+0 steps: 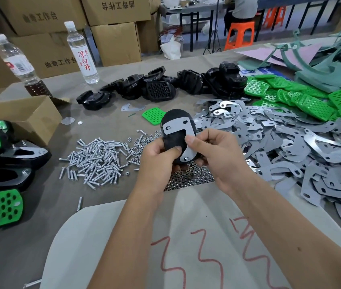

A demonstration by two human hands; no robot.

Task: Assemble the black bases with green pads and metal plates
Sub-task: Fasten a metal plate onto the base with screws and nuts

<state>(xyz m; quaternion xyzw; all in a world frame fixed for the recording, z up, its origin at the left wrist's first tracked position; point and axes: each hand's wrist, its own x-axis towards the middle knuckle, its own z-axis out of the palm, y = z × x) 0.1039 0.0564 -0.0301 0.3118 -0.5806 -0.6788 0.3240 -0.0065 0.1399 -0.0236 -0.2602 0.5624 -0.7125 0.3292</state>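
I am holding a black base [174, 140] in both hands above the table [107, 84], its flat side facing me. A grey plate [181, 130] is lying on that face, with a screw head showing in its upper left hole and another in its lower hole. My left hand [158, 152] is gripping the base's lower left edge, the thumb pressing on the black face. My right hand [213, 151] is gripping the right edge, the thumb pressing on the plate's lower arm.

Directly below the base, nuts [188, 176] are lying in a heap. Just left of them, screws [96, 161] are lying in a loose pile. Spare plates [280, 151] are spreading out to the right. Further back, loose bases [161, 86] are sitting in a row, with green pads [303, 99] piled to their right. Finished units [0, 170] are stacking at the left edge, beside a carton [19, 115]. Two bottles [81, 53] are standing behind.
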